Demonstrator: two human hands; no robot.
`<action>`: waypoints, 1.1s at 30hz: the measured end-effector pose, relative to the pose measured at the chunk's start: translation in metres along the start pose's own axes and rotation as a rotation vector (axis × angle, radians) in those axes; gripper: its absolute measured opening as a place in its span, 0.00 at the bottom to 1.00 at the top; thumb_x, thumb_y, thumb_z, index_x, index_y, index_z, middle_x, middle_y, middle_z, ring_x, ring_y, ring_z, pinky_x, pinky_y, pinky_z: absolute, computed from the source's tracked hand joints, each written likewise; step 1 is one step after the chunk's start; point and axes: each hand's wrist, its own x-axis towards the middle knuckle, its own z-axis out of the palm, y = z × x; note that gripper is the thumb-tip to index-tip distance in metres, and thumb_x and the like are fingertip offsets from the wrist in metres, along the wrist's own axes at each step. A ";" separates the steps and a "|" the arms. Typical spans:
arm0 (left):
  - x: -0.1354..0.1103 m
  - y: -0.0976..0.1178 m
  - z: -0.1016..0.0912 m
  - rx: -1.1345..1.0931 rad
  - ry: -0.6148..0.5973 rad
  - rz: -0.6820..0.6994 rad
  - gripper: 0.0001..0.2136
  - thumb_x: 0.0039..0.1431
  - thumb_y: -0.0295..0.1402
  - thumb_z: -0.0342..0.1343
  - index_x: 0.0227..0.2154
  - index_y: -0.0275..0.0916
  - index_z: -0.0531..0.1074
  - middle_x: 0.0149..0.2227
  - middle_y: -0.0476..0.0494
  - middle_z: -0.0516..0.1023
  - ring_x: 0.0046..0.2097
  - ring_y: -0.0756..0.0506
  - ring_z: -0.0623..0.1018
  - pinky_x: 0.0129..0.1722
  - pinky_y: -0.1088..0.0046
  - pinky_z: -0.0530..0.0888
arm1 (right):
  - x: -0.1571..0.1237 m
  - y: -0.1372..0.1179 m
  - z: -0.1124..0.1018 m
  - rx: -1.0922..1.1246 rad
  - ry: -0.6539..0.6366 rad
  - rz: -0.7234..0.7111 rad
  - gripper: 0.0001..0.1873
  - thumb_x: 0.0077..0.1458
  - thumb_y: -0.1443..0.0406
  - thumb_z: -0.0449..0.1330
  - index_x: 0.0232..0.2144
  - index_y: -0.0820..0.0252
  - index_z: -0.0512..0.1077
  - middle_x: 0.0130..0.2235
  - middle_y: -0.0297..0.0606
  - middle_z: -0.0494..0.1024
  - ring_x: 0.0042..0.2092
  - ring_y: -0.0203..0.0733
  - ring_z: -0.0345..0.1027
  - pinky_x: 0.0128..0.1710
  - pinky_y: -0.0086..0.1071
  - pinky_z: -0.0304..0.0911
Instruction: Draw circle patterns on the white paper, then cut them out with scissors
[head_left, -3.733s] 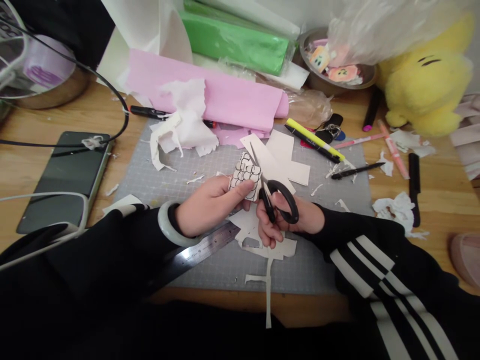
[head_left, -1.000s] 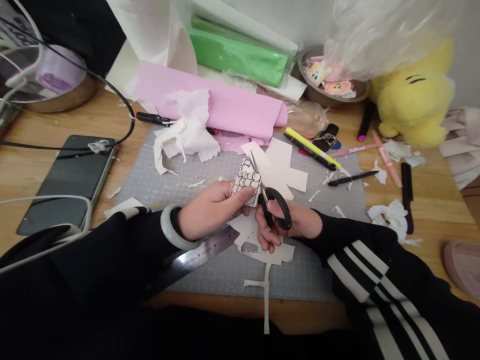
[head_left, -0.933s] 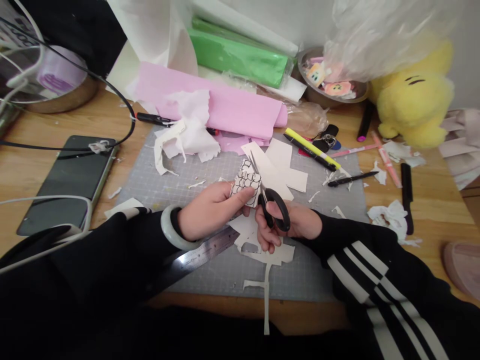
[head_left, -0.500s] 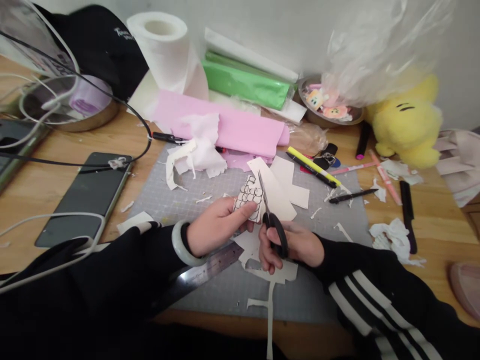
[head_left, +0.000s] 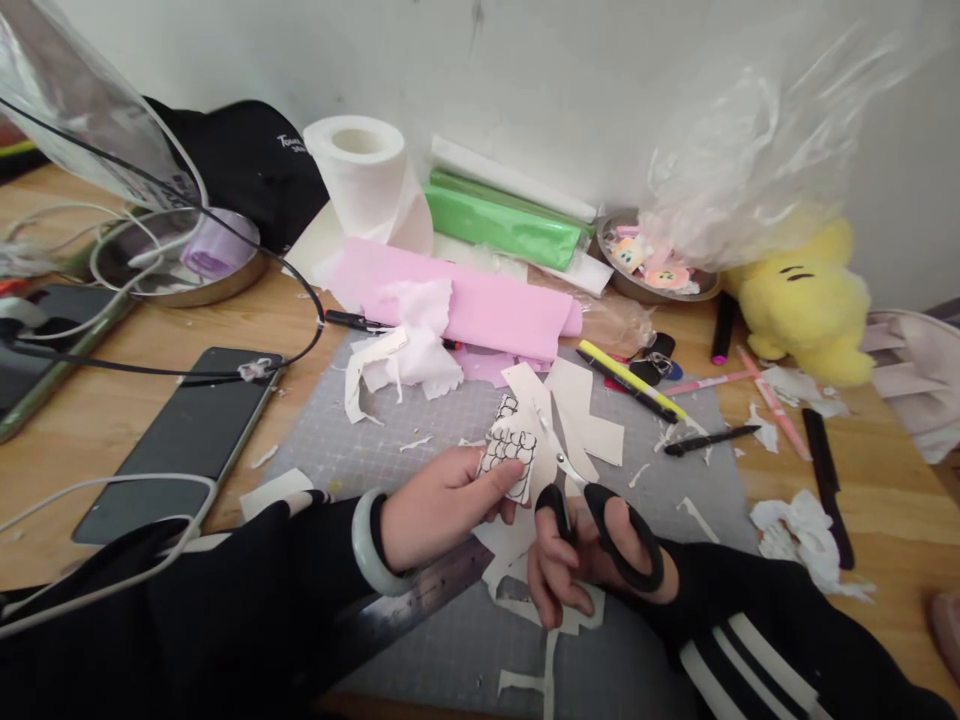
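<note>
My left hand [head_left: 457,490] pinches a small white paper piece [head_left: 510,450] covered in black scale-like outlines, thumb on top. In my right hand [head_left: 577,555] are black-handled scissors [head_left: 636,545], fingers through the loops. Their blades [head_left: 556,440] stand apart and point away from me, just right of the patterned piece; whether they touch it I cannot tell. White paper offcuts [head_left: 600,425] lie beneath and behind both hands on a grey cutting mat [head_left: 427,650]. A metal ruler [head_left: 442,585] lies partly under my left forearm.
Behind the mat lie folded pink paper [head_left: 472,305], a paper roll [head_left: 356,180] and a green packet [head_left: 502,222]. A yellow marker [head_left: 630,378], pens and scraps lie right, near a yellow plush toy [head_left: 802,300]. A phone [head_left: 187,430] and cables are at left.
The scissors have opened wide and their handles have spread, with my right hand's fingers moving apart. The whole view has tilted up, so things sit lower in the picture.
</note>
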 end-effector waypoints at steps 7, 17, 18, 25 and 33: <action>-0.001 -0.001 0.001 -0.054 0.010 -0.012 0.21 0.58 0.42 0.42 0.17 0.35 0.68 0.18 0.50 0.65 0.23 0.52 0.66 0.26 0.77 0.63 | 0.000 -0.004 0.002 -0.011 -0.028 0.116 0.30 0.48 0.39 0.49 0.22 0.61 0.58 0.15 0.29 0.62 0.22 0.34 0.64 0.25 0.29 0.61; 0.000 0.000 0.002 -0.328 0.064 -0.060 0.21 0.57 0.45 0.44 0.18 0.34 0.66 0.18 0.50 0.65 0.22 0.53 0.65 0.24 0.77 0.63 | 0.003 0.001 0.000 0.052 0.022 0.169 0.29 0.47 0.41 0.53 0.21 0.62 0.58 0.14 0.30 0.63 0.23 0.33 0.65 0.23 0.26 0.62; 0.000 -0.001 0.002 -0.325 0.059 -0.051 0.21 0.57 0.45 0.44 0.18 0.35 0.66 0.18 0.50 0.65 0.22 0.53 0.65 0.24 0.77 0.63 | 0.003 0.001 0.000 0.048 0.017 0.181 0.29 0.47 0.42 0.54 0.21 0.63 0.59 0.14 0.30 0.64 0.23 0.33 0.66 0.23 0.26 0.62; -0.001 -0.002 0.002 -0.230 0.022 -0.003 0.20 0.57 0.44 0.44 0.18 0.35 0.67 0.18 0.50 0.65 0.23 0.53 0.64 0.25 0.78 0.63 | 0.005 -0.001 -0.001 0.040 0.041 0.231 0.27 0.47 0.44 0.56 0.20 0.63 0.59 0.13 0.31 0.64 0.23 0.35 0.67 0.24 0.27 0.64; -0.001 -0.001 0.001 -0.207 0.042 -0.023 0.22 0.58 0.44 0.42 0.17 0.35 0.67 0.18 0.50 0.65 0.23 0.52 0.65 0.25 0.77 0.64 | 0.005 0.000 -0.001 0.057 0.048 0.250 0.27 0.46 0.45 0.58 0.19 0.64 0.59 0.13 0.32 0.65 0.23 0.35 0.68 0.22 0.26 0.64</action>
